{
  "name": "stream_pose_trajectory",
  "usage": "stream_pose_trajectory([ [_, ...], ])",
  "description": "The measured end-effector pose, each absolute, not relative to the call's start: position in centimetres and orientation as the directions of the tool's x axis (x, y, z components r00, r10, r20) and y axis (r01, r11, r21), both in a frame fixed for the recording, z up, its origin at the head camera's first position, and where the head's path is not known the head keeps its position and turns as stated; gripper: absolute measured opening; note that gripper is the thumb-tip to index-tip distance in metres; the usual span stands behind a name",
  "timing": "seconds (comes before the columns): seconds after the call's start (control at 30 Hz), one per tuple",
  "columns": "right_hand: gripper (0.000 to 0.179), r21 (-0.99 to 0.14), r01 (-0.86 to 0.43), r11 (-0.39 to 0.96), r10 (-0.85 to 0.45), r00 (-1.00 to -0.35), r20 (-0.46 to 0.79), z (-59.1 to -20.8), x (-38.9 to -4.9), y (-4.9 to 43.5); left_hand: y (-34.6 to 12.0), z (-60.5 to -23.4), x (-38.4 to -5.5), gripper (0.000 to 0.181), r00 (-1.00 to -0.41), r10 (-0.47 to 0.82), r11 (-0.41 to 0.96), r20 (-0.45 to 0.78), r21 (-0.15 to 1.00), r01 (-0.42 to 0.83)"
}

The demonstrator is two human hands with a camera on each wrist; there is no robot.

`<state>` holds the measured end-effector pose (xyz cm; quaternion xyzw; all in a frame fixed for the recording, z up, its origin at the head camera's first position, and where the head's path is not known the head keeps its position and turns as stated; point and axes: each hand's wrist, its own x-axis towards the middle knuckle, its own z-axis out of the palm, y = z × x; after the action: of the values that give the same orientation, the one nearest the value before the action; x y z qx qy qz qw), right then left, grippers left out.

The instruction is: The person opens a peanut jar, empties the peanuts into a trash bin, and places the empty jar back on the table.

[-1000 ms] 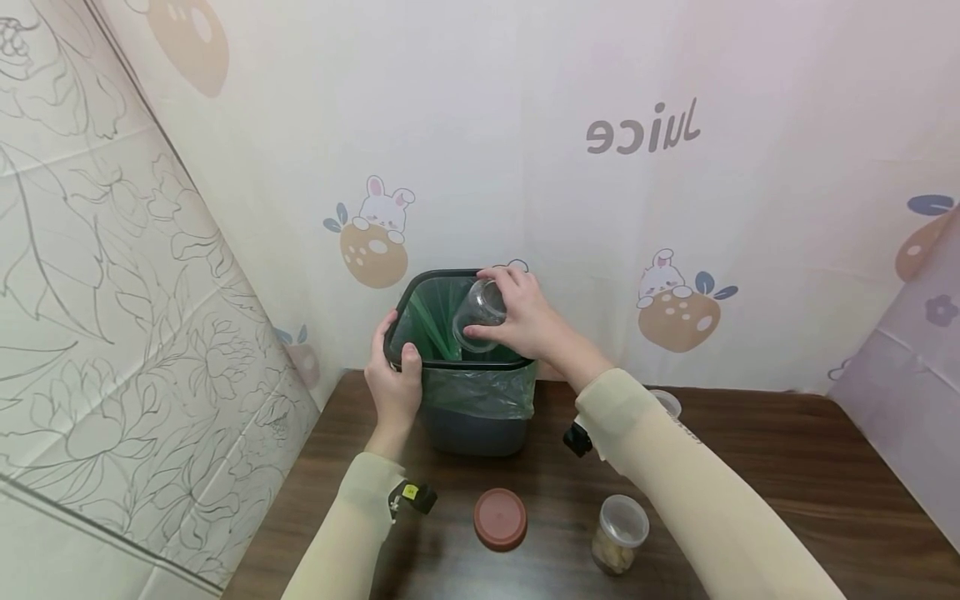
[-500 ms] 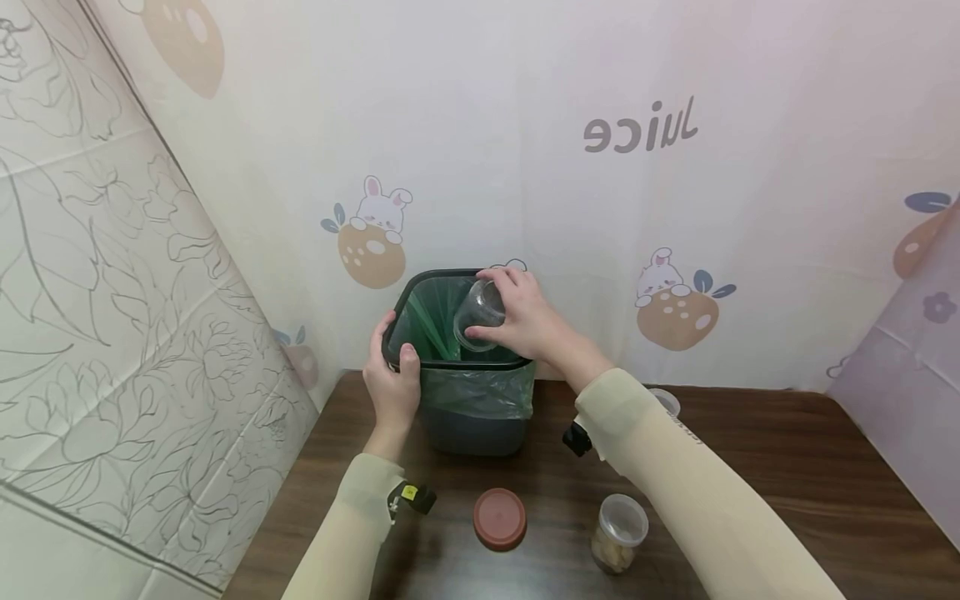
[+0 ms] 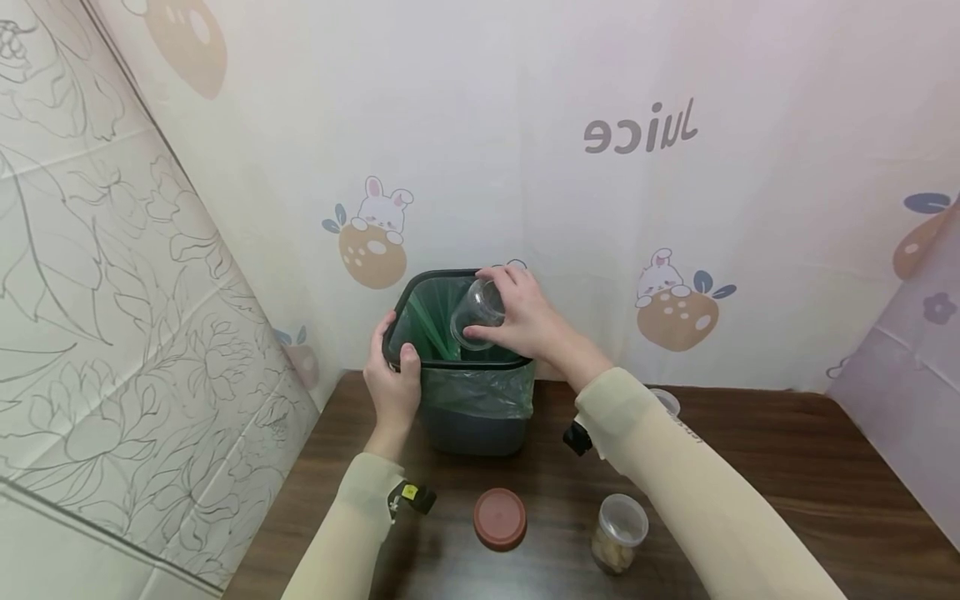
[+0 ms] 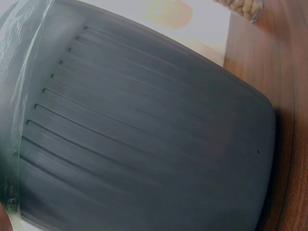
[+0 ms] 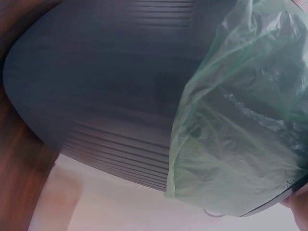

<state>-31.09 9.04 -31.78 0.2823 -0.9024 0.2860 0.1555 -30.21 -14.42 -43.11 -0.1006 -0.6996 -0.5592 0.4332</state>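
A dark grey trash bin (image 3: 472,433) stands on the table, lined with a thin green plastic bag (image 3: 480,392) folded over its rim. My left hand (image 3: 393,383) grips the rim at the near left corner, thumb inside and fingers outside. In my right hand (image 3: 525,317) is a clear plastic jar (image 3: 474,318), tilted with its mouth down inside the bin's opening. No contents show in it. Both wrist views are filled by the bin's side (image 4: 144,120); the green liner (image 5: 231,144) hangs over it in the right wrist view.
A round reddish-brown lid (image 3: 500,518) lies on the wooden table (image 3: 450,533) in front of the bin. To its right stands a lidded clear jar (image 3: 618,533) with pale brown pieces inside. Another clear container (image 3: 665,402) is partly behind my right sleeve. A patterned wall rises behind.
The jar in my right hand shifts very slightly within the bin's mouth. My left hand, the bin and the things on the table stay where they were.
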Motion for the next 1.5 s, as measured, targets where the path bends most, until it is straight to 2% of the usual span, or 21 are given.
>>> stream_pose_trajectory([
  [0.23, 0.089, -0.479, -0.619, 0.622, -0.363, -0.771, 0.524, -31.7, -30.9, 9.0, -14.5, -43.3, -30.2, 0.064, -0.615, -0.334, 0.347, 0.714, 0.7, 0.624],
  [0.43, 0.089, -0.499, -0.676, 0.543, -0.274, -0.704, 0.655, -30.4, -30.3, 9.3, -13.8, -42.2, -29.3, 0.065, -0.61, -0.345, 0.346, 0.714, 0.701, 0.624],
  [0.57, 0.088, -0.531, -0.656, 0.536, -0.191, -0.707, 0.681, -29.3, -29.3, 9.9, -14.2, -42.9, -29.9, 0.066, -0.606, -0.346, 0.358, 0.716, 0.698, 0.621],
  [0.97, 0.092, -0.746, -0.46, 0.481, 0.048, -0.836, 0.546, -28.6, -25.7, 13.9, -14.7, -43.3, -30.1, 0.059, -0.642, -0.31, 0.366, 0.701, 0.711, 0.6],
  [1.27, 0.088, -0.89, -0.349, 0.293, 0.143, -0.905, 0.402, -29.6, -22.6, 17.0, -14.8, -43.5, -30.1, 0.06, -0.645, -0.316, 0.365, 0.696, 0.717, 0.594],
  [1.43, 0.073, -0.927, -0.325, 0.187, 0.178, -0.917, 0.357, -30.7, -21.1, 18.4, -14.8, -43.3, -29.9, 0.059, -0.645, -0.315, 0.37, 0.696, 0.716, 0.592],
  [1.5, 0.068, -0.941, -0.323, 0.1, 0.197, -0.921, 0.337, -31.1, -20.5, 18.9, -14.8, -43.2, -29.8, 0.059, -0.649, -0.311, 0.371, 0.694, 0.717, 0.59],
])
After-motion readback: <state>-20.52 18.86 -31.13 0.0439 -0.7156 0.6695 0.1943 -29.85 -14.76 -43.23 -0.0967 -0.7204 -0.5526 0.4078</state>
